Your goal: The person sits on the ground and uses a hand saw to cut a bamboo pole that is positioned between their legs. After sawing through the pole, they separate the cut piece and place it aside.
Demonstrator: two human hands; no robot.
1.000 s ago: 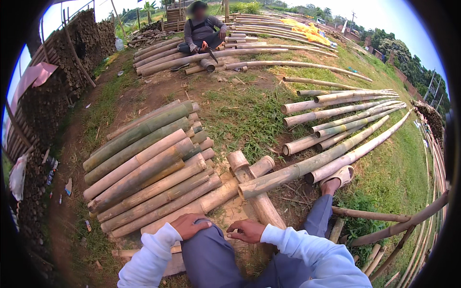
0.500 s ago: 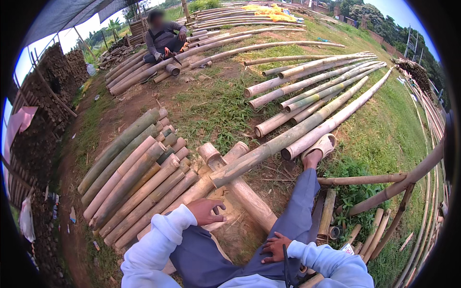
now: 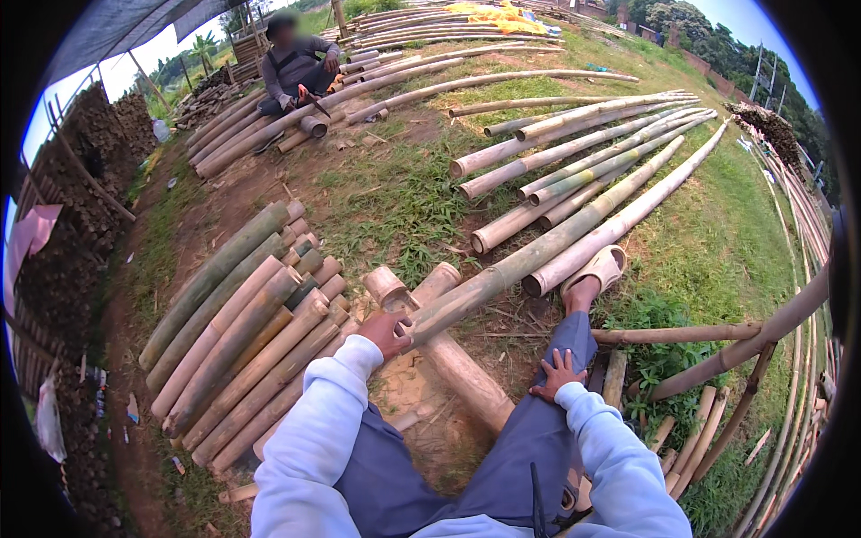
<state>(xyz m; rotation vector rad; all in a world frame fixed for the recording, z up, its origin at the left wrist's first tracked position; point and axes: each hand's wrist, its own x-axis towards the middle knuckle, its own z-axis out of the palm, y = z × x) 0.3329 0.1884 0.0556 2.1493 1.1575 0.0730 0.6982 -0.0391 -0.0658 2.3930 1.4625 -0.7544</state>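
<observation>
My left hand [image 3: 387,334] is closed over the near end of a long bamboo pole [image 3: 502,273]; part of its grip is hidden. The pole rests across a bamboo support [image 3: 462,377] made of crossed thick lengths, and runs off to the far right. My right hand [image 3: 558,375] lies flat on my right leg near the knee, fingers spread and holding nothing. Left of my left hand lies a stack of short cut bamboo lengths [image 3: 235,314], some green, some tan.
More long bamboo poles [image 3: 574,161] lie on the grass ahead. My sandalled right foot [image 3: 595,269] stands beside them. A bamboo rail frame [image 3: 691,334] is at the right. At the far left, another person [image 3: 300,67] sits on poles, holding a saw-like blade.
My left hand has reached forward from above my left thigh and taken hold of the pole's end. My right hand has slid forward along my leg toward the knee.
</observation>
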